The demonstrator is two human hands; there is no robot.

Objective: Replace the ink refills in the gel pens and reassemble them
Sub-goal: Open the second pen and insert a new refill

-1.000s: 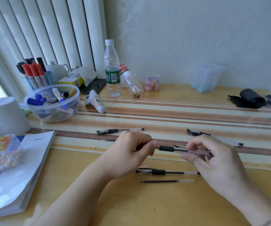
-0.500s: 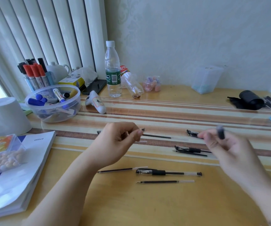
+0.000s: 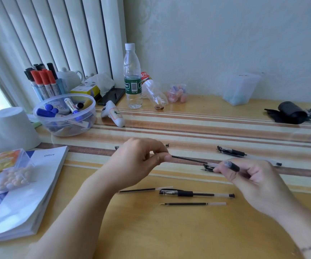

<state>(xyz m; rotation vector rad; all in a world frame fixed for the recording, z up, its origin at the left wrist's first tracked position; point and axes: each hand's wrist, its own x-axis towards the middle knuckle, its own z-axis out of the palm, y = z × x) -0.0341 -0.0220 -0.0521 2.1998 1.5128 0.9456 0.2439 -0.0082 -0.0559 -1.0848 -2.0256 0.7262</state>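
Observation:
My left hand pinches one end of a thin black ink refill that points right, above the table. My right hand holds a clear pen barrel with a black grip; the refill's far end meets the barrel's mouth. On the table below lie a loose refill, an assembled gel pen and another loose refill. A capped gel pen lies further back on the right. A pen cap with clip lies just under the barrel.
A clear bowl of markers, a water bottle, a white remote-like object and a book with a small clear box stand at left and back. A black roll sits at far right.
My hands pulled apart, the left drawing the refill out and the right lifting the barrel. Now they have come together again, the refill's end at the barrel's mouth.

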